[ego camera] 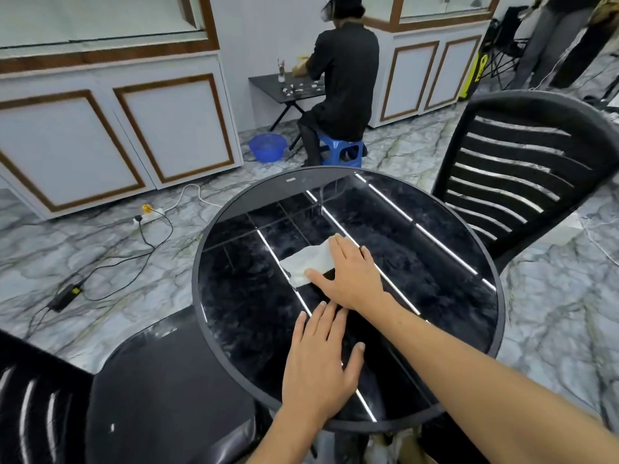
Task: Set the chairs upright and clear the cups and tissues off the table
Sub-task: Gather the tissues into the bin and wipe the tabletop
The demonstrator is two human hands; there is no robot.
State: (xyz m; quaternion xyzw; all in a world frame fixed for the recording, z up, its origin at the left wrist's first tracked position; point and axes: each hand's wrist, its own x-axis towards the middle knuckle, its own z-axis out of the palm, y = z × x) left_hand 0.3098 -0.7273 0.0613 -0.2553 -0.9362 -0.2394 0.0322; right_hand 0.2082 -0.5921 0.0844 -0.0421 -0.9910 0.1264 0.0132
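- Right grip flat and spread, palm down, fingers pressing the near-right end of the white tissue; nothing pinched, nothing lifted.
- Left grip likewise open and empty, palm flat on the bench, nearer the body and clear of the tissue.
- Tissue lying flat near the middle of the round black bench, long axis running from lower left to upper right, mostly left of and beyond the right fingertips.
- Right hand plainly the nearer; probably needs only a closing of the fingers to gather the sheet.
- No cups visible on the bench.
- Slatted black chair upright at far right; second chair at near left.
- Small tag at the bench's far rim, too small to read.
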